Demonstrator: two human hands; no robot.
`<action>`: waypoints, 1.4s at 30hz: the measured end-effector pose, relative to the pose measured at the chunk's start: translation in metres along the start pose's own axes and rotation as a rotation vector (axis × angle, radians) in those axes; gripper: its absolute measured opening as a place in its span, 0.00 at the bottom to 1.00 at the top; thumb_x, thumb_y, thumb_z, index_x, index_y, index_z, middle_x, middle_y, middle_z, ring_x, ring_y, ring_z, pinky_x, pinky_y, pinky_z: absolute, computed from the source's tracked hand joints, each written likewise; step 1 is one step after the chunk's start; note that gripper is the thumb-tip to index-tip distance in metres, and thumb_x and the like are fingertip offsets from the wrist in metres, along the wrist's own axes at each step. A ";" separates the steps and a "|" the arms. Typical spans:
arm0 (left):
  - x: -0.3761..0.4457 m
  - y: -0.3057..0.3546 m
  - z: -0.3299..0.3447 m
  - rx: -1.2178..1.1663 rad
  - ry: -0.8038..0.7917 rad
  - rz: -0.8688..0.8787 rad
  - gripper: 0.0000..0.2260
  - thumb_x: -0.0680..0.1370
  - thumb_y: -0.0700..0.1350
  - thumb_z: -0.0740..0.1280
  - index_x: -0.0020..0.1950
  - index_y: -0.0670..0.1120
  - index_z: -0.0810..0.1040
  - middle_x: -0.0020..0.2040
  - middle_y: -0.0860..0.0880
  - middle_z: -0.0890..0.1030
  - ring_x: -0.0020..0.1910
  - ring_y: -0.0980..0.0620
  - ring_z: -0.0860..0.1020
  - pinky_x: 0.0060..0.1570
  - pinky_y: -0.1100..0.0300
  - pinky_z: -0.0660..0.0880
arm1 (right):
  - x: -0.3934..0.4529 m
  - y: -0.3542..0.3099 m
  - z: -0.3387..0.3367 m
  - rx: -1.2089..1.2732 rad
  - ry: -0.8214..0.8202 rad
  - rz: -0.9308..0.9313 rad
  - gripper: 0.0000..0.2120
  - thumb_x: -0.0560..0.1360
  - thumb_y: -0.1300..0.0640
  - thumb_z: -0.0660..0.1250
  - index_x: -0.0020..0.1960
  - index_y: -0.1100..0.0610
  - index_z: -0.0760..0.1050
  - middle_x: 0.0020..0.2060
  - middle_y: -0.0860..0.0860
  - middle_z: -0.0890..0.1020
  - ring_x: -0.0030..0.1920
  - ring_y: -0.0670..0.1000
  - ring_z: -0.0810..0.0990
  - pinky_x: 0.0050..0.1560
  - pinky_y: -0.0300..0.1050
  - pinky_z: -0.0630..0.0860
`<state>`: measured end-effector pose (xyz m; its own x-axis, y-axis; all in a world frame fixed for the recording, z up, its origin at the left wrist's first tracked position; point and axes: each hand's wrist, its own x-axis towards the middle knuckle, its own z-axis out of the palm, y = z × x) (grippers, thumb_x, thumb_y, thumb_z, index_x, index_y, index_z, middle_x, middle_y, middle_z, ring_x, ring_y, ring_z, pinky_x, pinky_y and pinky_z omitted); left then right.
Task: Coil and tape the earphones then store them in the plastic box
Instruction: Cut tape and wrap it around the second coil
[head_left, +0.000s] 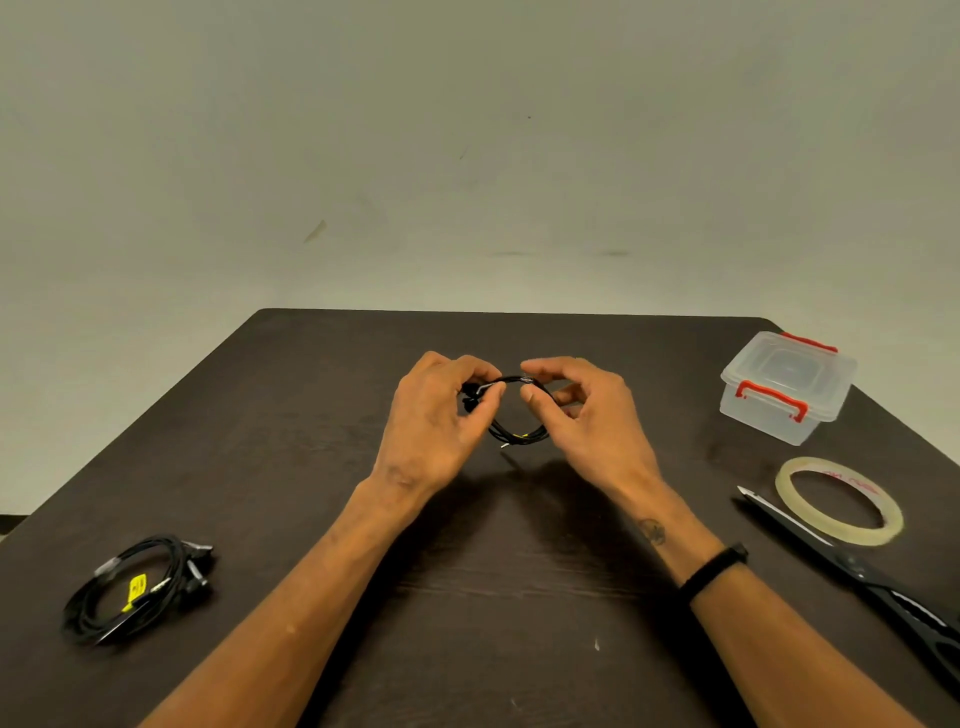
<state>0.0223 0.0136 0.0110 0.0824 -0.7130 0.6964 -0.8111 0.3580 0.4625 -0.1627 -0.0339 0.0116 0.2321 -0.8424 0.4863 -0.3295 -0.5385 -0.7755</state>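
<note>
My left hand and right hand both pinch the black coiled earphones, held above mid-counter. The clear plastic box with red latches sits lidded at 2 o'clock near the dark wooden counter edge. The clear tape roll bears unreadable red writing; the black scissors are cut off at 4 o'clock.

So there's a dark wood-grain table pushed up against a plain greyish wall with a few scuff marks. Black scissors lie closed along the table's right edge, tip pointing toward the far side. A tiny white speck sits near the front edge.
</note>
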 end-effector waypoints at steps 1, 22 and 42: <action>0.000 0.000 0.000 0.003 -0.001 0.002 0.07 0.79 0.50 0.73 0.55 0.51 0.85 0.46 0.56 0.84 0.49 0.58 0.77 0.49 0.56 0.78 | 0.000 0.000 0.000 -0.002 0.007 0.019 0.11 0.78 0.53 0.75 0.59 0.46 0.84 0.51 0.41 0.85 0.44 0.47 0.83 0.46 0.44 0.83; 0.000 -0.003 0.002 -0.145 0.001 -0.199 0.03 0.77 0.47 0.74 0.50 0.51 0.86 0.41 0.58 0.85 0.42 0.60 0.83 0.45 0.62 0.80 | -0.003 -0.002 0.010 0.281 -0.149 0.296 0.05 0.79 0.59 0.73 0.54 0.56 0.80 0.47 0.58 0.84 0.41 0.54 0.87 0.39 0.48 0.85; -0.084 0.027 -0.084 -0.212 0.073 -0.521 0.03 0.79 0.50 0.73 0.48 0.57 0.87 0.41 0.62 0.86 0.44 0.68 0.83 0.46 0.70 0.75 | -0.050 -0.054 0.028 0.561 -0.139 0.441 0.08 0.73 0.67 0.78 0.51 0.67 0.83 0.38 0.58 0.86 0.38 0.52 0.88 0.40 0.43 0.85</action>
<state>0.0424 0.1334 0.0107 0.4866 -0.7873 0.3787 -0.5189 0.0883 0.8503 -0.1308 0.0376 0.0182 0.3120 -0.9485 0.0544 0.0910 -0.0271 -0.9955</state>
